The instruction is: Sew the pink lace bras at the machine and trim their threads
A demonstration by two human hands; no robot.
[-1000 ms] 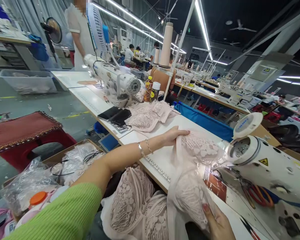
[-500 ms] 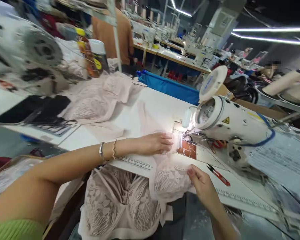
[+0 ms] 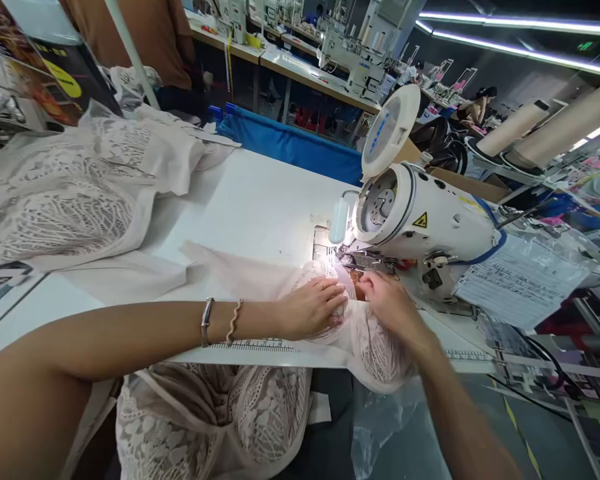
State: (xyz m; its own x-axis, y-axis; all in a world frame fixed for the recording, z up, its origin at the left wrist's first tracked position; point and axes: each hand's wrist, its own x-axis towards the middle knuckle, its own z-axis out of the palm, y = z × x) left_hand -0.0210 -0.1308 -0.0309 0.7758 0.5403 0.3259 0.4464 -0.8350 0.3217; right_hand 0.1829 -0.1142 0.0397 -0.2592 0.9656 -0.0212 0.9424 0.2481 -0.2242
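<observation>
A pale pink lace bra piece [image 3: 380,347] lies across the white table edge [image 3: 250,207] in front of a white sewing machine [image 3: 425,223]. My left hand [image 3: 313,307] rests flat on the lace, fingers together, pressing it down just before the lit needle area [image 3: 337,257]. My right hand [image 3: 387,303] lies on the same lace close to the needle, fingers curled onto the fabric. Two bracelets [image 3: 220,321] circle my left wrist.
A heap of more pink lace pieces [image 3: 75,193] lies at the left of the table, and others hang in my lap [image 3: 215,420]. A blue bin [image 3: 295,143] stands behind the table. Thread cones [image 3: 555,130] are at right. A person in brown [image 3: 150,33] sits beyond.
My view has swung right and down toward the machine. Both hands have slid the lace piece forward up to the needle; my right hand moved from the table edge up onto the fabric.
</observation>
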